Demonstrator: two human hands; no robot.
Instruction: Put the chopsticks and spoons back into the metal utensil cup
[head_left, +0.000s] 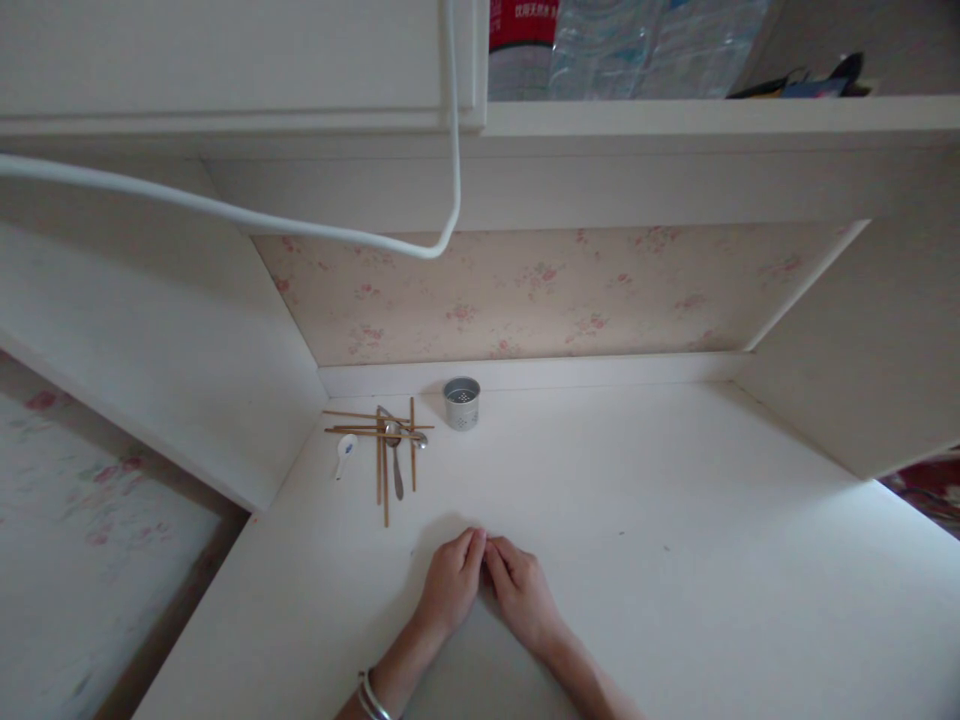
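My left hand [451,578] and my right hand [523,588] rest on the white tabletop with their knuckles up. Both are closed, and they touch at the thumbs and index fingers; nothing shows in either. Beyond my left hand lies a crisscrossed pile of wooden chopsticks [386,490]. Among them are a metal spoon [398,482] with its handle towards me and another metal spoon [421,441] under or between the sticks. To the pile's left lies a white soup spoon [345,449] with a blue mark. A grey perforated utensil holder [461,412] stands upright near the back.
A white cable [300,225] hangs across the upper left in front of a cabinet [225,60]. Overhead, a shelf [675,118] bears plastic-wrapped bottles [645,50]. Side panels [847,370] bound the white table [675,620]. Two small dark specks lie right of my hands.
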